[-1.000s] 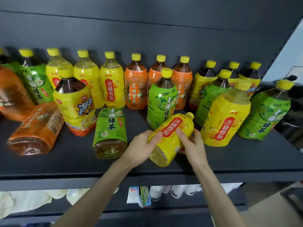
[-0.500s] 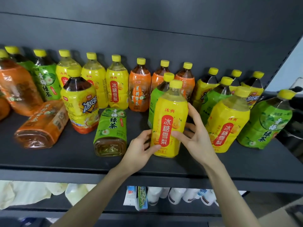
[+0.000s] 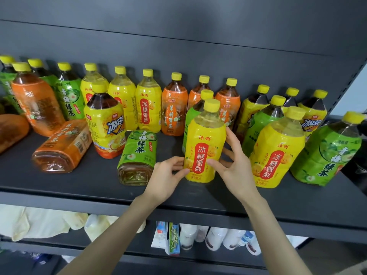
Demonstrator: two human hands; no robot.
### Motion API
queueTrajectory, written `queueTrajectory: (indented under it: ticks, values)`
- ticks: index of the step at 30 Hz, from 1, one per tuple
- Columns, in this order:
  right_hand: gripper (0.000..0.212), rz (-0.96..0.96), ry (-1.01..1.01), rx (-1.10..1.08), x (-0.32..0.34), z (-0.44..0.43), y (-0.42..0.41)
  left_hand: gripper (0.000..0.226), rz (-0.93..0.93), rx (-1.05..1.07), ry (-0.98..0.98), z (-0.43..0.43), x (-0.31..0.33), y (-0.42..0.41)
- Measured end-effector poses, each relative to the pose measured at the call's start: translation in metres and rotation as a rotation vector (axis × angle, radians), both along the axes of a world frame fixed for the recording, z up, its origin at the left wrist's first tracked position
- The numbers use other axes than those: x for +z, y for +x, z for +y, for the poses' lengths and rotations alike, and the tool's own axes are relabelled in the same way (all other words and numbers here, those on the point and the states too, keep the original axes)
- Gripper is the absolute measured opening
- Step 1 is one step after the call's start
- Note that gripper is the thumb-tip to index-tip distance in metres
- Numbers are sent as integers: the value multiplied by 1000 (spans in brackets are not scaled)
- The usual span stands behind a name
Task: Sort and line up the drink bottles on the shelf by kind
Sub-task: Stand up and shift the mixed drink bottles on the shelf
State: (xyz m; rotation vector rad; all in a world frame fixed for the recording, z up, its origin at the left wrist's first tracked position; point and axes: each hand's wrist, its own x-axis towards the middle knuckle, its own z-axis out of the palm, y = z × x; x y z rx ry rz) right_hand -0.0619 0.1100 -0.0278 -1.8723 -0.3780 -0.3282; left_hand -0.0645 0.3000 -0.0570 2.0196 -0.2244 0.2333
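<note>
Drink bottles crowded on a dark shelf, back row upright, front rank mixed in kind. Near the front edge, a little right of middle, one yellow bottle: a second ago tipped on its side with the cap aimed toward 1 o'clock, now stood on its base with the label facing out. By judgement, one stray righted but not yet sorted. Placed in front of a standing green bottle, with a twin bottle close at 3 o'clock and the back-row yellow bottles off toward 11 o'clock. At 9 o'clock a fallen green bottle, base outward; farther toward 9 a fallen orange bottle. Both probably left to right. On the yellow bottle's right side, the right hand, clamped with the thumb across the front; at its lower left edge, the left hand, pinching. Pale clear drink above a yellow wrap, red label strip running top to bottom, yellow cap in place.
</note>
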Motion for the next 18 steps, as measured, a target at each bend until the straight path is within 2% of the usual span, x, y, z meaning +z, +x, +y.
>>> queueTrajectory:
  ticks: [3,7,11,15,18]
  values:
    - [69,-65,-64,-160,-1,7,-10,24,-49,64,53,7,7,-12]
    - [32,-250,-96,-351,2,18,-28,13,-198,178,91,25,19,-28]
    - [13,-279,-73,-295,8,39,-36,5,-282,295,56,48,26,-35]
    - [10,-233,-66,-197,9,74,-32,5,-291,383,52,79,23,-30]
    - [11,-174,-28,-136,7,102,-23,11,-216,420,34,102,17,-21]
